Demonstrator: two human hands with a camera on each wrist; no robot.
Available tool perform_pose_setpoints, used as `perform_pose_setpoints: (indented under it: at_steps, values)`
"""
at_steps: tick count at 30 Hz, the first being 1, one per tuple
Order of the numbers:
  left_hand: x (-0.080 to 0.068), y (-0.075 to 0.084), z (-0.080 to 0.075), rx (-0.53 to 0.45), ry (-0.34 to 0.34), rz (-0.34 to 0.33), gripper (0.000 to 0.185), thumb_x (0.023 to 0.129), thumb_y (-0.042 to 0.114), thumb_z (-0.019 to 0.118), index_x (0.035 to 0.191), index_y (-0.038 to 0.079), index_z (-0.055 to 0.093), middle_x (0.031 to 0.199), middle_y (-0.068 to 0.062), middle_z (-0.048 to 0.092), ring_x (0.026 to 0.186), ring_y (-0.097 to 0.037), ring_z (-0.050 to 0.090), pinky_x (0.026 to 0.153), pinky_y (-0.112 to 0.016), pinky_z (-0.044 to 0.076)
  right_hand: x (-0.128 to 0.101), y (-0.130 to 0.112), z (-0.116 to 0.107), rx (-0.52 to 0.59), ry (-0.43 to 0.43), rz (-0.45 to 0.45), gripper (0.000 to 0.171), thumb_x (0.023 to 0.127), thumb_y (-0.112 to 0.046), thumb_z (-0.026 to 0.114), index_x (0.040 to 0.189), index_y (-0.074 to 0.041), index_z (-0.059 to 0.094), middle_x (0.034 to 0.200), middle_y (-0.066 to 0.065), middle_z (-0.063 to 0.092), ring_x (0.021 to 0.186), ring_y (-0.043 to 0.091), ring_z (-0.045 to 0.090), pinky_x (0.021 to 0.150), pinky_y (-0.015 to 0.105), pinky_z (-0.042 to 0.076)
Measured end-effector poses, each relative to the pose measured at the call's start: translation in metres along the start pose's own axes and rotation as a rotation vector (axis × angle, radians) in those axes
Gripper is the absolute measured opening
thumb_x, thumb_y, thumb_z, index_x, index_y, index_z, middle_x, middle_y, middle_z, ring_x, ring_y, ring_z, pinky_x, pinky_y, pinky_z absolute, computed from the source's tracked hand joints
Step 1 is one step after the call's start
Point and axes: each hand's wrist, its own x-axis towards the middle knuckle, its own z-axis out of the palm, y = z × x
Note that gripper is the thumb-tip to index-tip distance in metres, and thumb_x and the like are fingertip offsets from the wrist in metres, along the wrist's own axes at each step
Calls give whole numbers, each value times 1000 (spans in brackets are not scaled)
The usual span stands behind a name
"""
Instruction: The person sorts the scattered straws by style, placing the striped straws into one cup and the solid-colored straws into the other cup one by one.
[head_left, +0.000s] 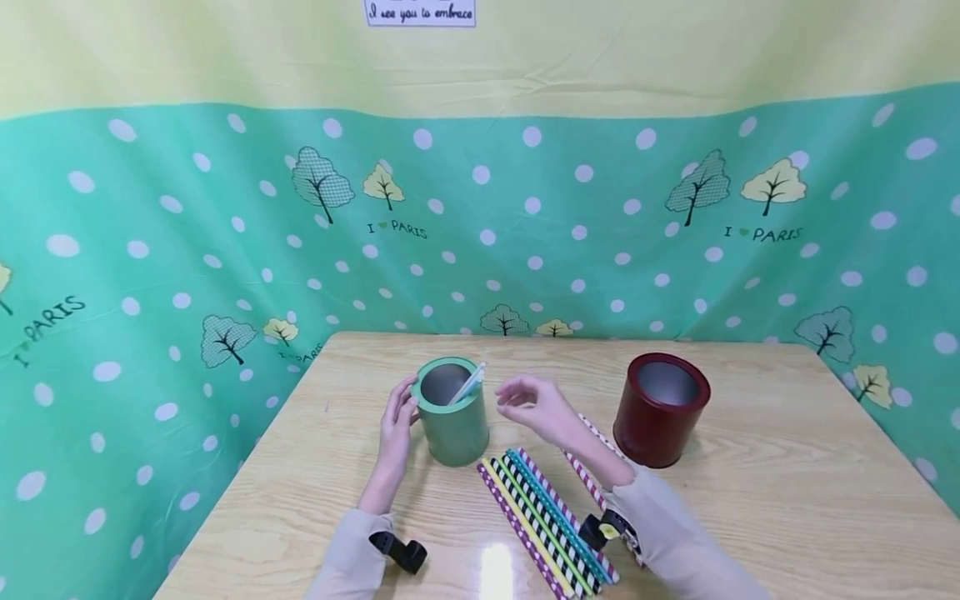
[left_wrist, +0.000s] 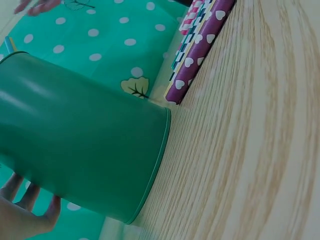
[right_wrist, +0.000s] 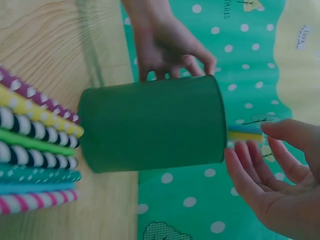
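Observation:
A green can [head_left: 452, 421] stands upright on the wooden table [head_left: 787, 483]. My left hand [head_left: 398, 414] holds its left side, fingers curved round the wall [right_wrist: 170, 50]. A light blue straw [head_left: 472, 382] leans inside the can, its tip over the rim [right_wrist: 245, 135]. My right hand [head_left: 517, 398] hovers just right of the rim, fingers relaxed and empty [right_wrist: 270, 185]. Several patterned paper straws [head_left: 543, 521] lie side by side in front of the can [right_wrist: 35, 150]. In the left wrist view the can [left_wrist: 85, 140] fills the frame, with fingertips [left_wrist: 25, 210] at its lower edge.
A dark red can [head_left: 661, 408] stands upright to the right, empty as far as I can see. A few pink striped straws [head_left: 588, 483] lie partly under my right forearm. A green dotted cloth [head_left: 525, 233] hangs behind and beside the table.

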Motion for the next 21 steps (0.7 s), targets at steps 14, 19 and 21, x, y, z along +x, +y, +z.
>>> perform_pose_setpoints:
  at_steps: [14,19,21]
  values:
    - [6,-19,-5,-28,12,-12,36,94,12,39,129,5,40,129,-15,43,117,-28,39,90,-42,35,-22,40,-2,-161,-236,95,23,78,1,58,101,0,58,85,7,59,76,17,56,65,27,49]
    - [7,-20,-6,-16,4,-4,37,94,14,39,130,5,39,130,-16,42,117,-29,39,89,-42,35,-30,53,0,-189,-269,70,23,76,3,57,99,3,58,86,12,59,75,18,56,63,24,48]
    - [6,-17,-6,-21,-1,-9,36,94,12,38,130,4,39,130,-17,42,117,-30,39,89,-42,34,-34,57,0,-196,-285,71,23,76,3,57,100,4,58,87,12,59,76,18,56,64,23,48]
